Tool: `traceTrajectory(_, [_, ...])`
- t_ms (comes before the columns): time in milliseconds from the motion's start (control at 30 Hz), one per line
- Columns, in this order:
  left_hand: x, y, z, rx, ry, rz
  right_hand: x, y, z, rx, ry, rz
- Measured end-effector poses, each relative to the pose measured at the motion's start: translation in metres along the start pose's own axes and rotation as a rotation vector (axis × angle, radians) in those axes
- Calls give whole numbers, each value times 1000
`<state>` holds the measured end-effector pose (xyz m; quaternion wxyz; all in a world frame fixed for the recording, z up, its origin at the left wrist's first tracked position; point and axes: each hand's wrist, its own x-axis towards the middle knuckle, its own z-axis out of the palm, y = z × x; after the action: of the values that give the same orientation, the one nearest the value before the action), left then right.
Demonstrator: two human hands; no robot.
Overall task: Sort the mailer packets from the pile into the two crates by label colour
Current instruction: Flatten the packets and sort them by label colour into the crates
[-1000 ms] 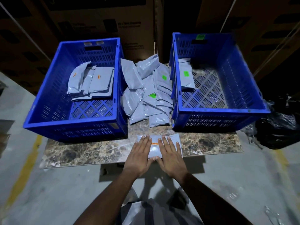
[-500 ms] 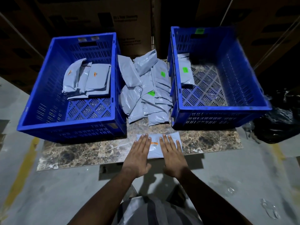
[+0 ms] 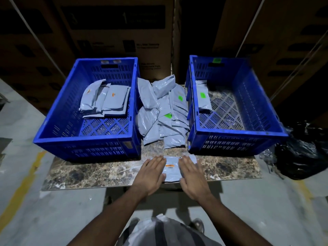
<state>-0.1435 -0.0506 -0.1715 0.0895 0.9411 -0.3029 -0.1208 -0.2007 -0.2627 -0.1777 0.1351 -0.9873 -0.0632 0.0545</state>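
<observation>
Both hands have slid a little apart since a second ago, so more of the orange label shows between them, while the packet under them stays at the same spot on the near table edge. Stacked cardboard boxes (image 3: 113, 32) fill the dark top of the frame. Below them a marble-patterned table (image 3: 92, 173) spans the middle, standing on a grey concrete floor (image 3: 44, 215) with a yellow line at lower left. On the table at centre left sits the left crate (image 3: 85, 139), blue and slotted, holding several grey packets with orange labels (image 3: 108, 98) in its far half. At centre right stands the right crate (image 3: 236, 134), also blue, with a green tag on its far rim and a few packets with a green label (image 3: 203, 98) against its left wall. Between the two crates lies the pile of grey mailer packets (image 3: 163, 112), two green labels showing on it. A crumpled black plastic bag (image 3: 301, 157) lies at the right edge of the frame. At lower centre the left hand (image 3: 150, 174) and the right hand (image 3: 192, 176) rest flat, fingers straight and together, on either side of the packet with the orange label (image 3: 171, 170), which lies on the table's near edge just below the pile.
</observation>
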Motion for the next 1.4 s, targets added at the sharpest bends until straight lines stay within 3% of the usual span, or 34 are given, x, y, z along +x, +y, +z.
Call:
traceTrajectory(167, [11, 3, 9, -87, -32, -104, 24, -9, 14, 54, -125, -58])
traceTrajectory(433, [12, -5, 22, 26, -62, -126, 24, -8, 25, -49, -151, 27])
traceTrajectory(700, [9, -10, 18, 95, -86, -125, 13, 11, 28, -1, -124, 124])
traceTrajectory(1000, [7, -13, 18, 116, -118, -182, 2, 19, 19, 35, -129, 408])
traceTrajectory(1067, [-1, -16, 21, 137, -86, -183, -7, 20, 18, 12, -103, 358])
traceTrajectory(1200, [-20, -22, 37, 202, -16, -153, -32, 25, 34, -124, -63, -53])
traceTrajectory(1400, [-20, -23, 38, 176, -77, -189, -39, 40, 30, -255, -149, 32])
